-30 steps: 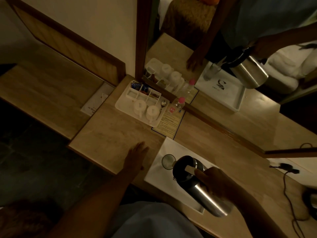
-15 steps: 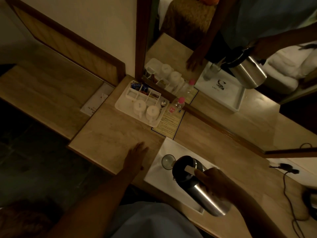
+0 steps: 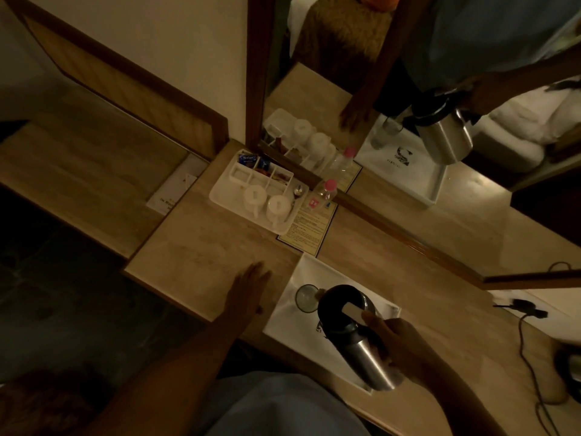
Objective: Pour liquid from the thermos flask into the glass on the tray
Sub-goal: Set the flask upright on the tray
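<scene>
My right hand (image 3: 397, 349) grips the handle of a steel thermos flask (image 3: 355, 333) with a black lid, thumb on the white lid lever. The flask is tilted left, its spout at the rim of a clear glass (image 3: 305, 298). The glass stands upright at the left end of a white tray (image 3: 284, 322) near the desk's front edge. My left hand (image 3: 248, 291) rests flat on the desk just left of the tray, fingers spread, holding nothing. The dim light hides any liquid stream.
Farther back stands a white tea caddy tray (image 3: 220, 196) with two upturned cups (image 3: 265, 201) and sachets, a pink-capped bottle (image 3: 325, 191) and a printed card (image 3: 306, 229). A mirror (image 3: 408, 127) backs the desk. A black cable (image 3: 528, 347) runs at the right.
The flask has tipped slightly further toward the glass, its lid edging left. My left hand has stayed in place.
</scene>
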